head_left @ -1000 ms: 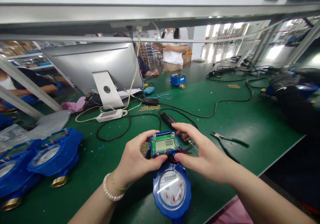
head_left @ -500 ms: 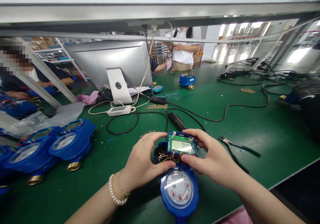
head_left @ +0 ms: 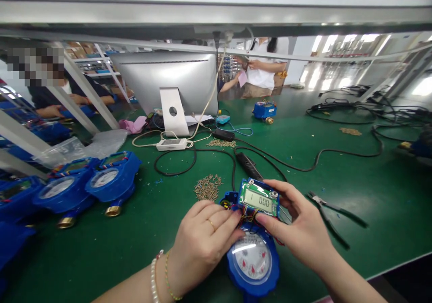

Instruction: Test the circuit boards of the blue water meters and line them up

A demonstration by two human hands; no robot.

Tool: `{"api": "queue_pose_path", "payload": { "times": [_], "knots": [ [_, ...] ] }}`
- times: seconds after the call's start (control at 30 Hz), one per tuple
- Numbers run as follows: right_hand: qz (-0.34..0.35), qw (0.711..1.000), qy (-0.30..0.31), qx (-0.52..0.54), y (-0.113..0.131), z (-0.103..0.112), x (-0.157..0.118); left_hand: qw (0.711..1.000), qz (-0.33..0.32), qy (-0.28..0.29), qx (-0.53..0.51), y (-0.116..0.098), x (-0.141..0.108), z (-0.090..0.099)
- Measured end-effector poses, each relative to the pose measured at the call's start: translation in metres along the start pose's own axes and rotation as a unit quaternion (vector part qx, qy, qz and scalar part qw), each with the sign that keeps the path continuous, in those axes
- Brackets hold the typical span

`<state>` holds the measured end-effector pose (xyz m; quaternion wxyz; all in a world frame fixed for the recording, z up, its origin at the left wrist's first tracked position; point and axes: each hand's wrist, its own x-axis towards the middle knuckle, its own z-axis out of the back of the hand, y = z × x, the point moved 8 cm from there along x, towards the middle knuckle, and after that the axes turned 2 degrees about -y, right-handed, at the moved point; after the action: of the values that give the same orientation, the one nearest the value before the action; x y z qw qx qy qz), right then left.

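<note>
A blue water meter (head_left: 232,273) with a round clear dial stands in front of me. My right hand (head_left: 299,224) grips the circuit board with LCD display (head_left: 259,199) above the dial, thumb on the near edge and fingers around the far right side. The display is lit and reads zeros. Coloured wires (head_left: 249,215) bunch below the board. My left hand (head_left: 205,242) is closed, its fingertips pressed together on these wires at the left of the board; its fingers partly hide the housing.
Loose screws (head_left: 207,187) lie in a pile behind my left hand. Pliers (head_left: 332,210) rest at right, and a black-handled tool (head_left: 248,165) lies behind the meter. Several blue meters (head_left: 113,179) stand at left. A monitor (head_left: 168,80) and black cables (head_left: 317,161) are farther back.
My left hand has turned from holding the board's left side to pressing its fingertips on the wires. My right hand keeps the board, which now tilts more. The view has shifted left.
</note>
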<state>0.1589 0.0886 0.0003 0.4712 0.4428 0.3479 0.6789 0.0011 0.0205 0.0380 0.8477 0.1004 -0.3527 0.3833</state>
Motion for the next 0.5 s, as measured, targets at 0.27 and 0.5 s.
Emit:
{"api": "queue_pose_path", "payload": {
  "times": [0.27,0.5],
  "knots": [
    [0.006,0.999,-0.029,0.02,0.0,0.001,0.002,0.993,0.087,0.078,-0.017,0.017,0.013,-0.018],
    [0.015,0.999,0.043,0.028,0.001,-0.006,0.005,0.969,0.183,0.138,-0.095,0.044,0.019,-0.038]
  ]
}}
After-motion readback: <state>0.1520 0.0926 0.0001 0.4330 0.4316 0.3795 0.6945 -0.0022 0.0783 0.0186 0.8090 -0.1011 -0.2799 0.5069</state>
